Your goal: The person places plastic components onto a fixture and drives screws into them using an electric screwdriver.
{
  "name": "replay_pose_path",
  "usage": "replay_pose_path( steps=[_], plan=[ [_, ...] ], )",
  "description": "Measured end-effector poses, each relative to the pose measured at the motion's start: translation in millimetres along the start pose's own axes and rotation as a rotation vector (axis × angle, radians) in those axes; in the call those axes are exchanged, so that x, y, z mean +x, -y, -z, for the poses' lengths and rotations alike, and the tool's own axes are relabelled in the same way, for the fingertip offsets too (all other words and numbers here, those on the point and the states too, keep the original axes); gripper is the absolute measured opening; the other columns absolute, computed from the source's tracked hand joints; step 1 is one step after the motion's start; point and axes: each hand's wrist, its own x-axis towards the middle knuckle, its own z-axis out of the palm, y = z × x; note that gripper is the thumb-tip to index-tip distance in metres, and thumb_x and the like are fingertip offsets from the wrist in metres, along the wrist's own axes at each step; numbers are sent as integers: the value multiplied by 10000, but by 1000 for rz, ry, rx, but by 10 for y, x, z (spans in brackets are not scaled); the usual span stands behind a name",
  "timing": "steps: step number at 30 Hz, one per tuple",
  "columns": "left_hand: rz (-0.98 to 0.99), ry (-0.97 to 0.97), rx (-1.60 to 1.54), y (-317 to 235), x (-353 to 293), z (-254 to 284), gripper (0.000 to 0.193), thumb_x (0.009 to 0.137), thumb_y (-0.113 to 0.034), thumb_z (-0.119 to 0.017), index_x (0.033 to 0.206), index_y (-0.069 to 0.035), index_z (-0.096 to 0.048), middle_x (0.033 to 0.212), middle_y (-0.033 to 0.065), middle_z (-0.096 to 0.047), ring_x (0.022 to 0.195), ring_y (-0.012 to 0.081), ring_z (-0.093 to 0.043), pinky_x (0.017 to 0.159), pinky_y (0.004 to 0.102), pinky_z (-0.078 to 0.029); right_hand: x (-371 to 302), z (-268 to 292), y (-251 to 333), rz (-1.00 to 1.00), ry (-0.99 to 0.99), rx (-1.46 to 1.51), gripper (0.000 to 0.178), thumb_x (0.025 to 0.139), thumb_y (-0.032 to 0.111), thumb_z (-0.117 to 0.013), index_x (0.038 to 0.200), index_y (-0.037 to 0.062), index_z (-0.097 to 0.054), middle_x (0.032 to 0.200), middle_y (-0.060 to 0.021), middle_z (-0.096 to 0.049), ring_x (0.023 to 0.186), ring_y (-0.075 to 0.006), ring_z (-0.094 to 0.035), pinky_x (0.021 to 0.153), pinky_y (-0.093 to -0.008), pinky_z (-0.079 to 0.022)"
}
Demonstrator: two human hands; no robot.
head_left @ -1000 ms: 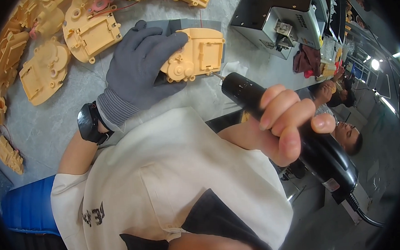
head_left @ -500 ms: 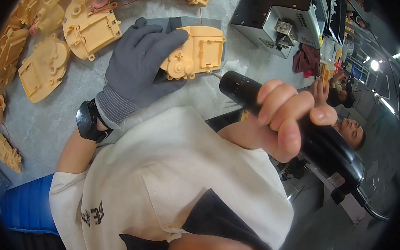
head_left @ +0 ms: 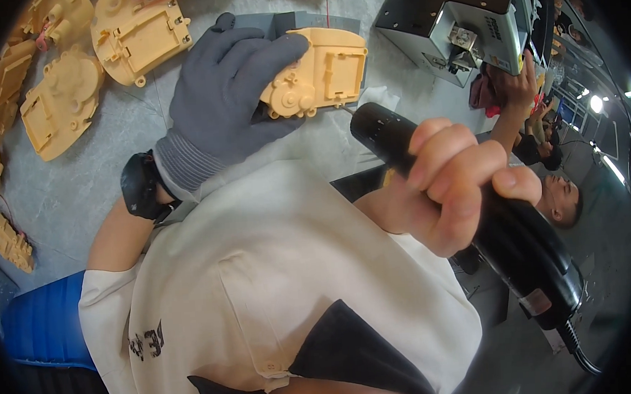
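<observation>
My left hand (head_left: 226, 94), in a grey glove, grips a yellow plastic housing (head_left: 322, 74) by its left end, thumb below and fingers over the top. The housing has a square recess and round bosses; it rests over a dark grey block (head_left: 276, 24). Bare and wrapped around a black corded electric screwdriver (head_left: 524, 249), my right hand (head_left: 459, 181) holds the tool slantwise. Its thin bit meets the lower edge of the housing near a corner boss. Whether a screw sits at the tip is too small to tell.
Several more yellow housings (head_left: 64, 104) lie along the left and far side of the grey table (head_left: 138, 135). At the far right stands a black and silver metal machine (head_left: 457, 29). Another person's hand (head_left: 515, 87) is beside it. The screwdriver's cord (head_left: 581, 354) hangs at lower right.
Against the view, the housing, my hands and the screwdriver sit slightly further right. The bit stays at the housing's lower edge. The other person's hand has reached up to the metal machine.
</observation>
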Motion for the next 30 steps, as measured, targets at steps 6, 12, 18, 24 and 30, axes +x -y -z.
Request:
replay_pose_path(
  steps=[6,12,18,24,30],
  plan=[
    [96,-85,67,-63,-77,-52,733,584,-291,-770,1222,-111,-458,990,74,-553,952,262,-518,957,453,-364,-6,71,-148,89,-341,238,390,760,51,-560,1105,86,-381,624,-59,-470,482,-192,-478,545,-357,-435],
    [28,5,-8,-97,-58,22,716,629,-315,-745,1247,-116,-443,995,87,-550,968,280,-507,1001,467,-328,240,897,35,274,-782,-141,358,695,-18,-537,1037,38,-445,549,-75,-513,447,-174,-503,578,-356,-481],
    [51,23,7,-127,-67,46,735,622,-284,-755,1259,-112,-432,1045,80,-551,1010,288,-509,1025,472,-312,323,847,-236,265,-813,-125,309,672,-104,-556,936,19,-452,551,-70,-487,409,-162,-478,511,-317,-472],
    [38,36,-6,-115,-50,88,742,602,-246,-757,1254,-106,-431,1074,72,-556,996,284,-521,998,453,-343,-139,-109,174,257,-234,252,432,784,-17,-556,1144,95,-345,678,-78,-505,519,-204,-498,528,-381,-415],
    [55,5,-25,-23,-97,43,768,590,-262,-749,1269,-124,-418,1041,77,-567,968,291,-513,981,445,-353,-75,-221,165,109,119,161,553,733,-110,-567,1183,86,-313,729,-109,-516,581,-227,-525,535,-354,-419]
  ],
)
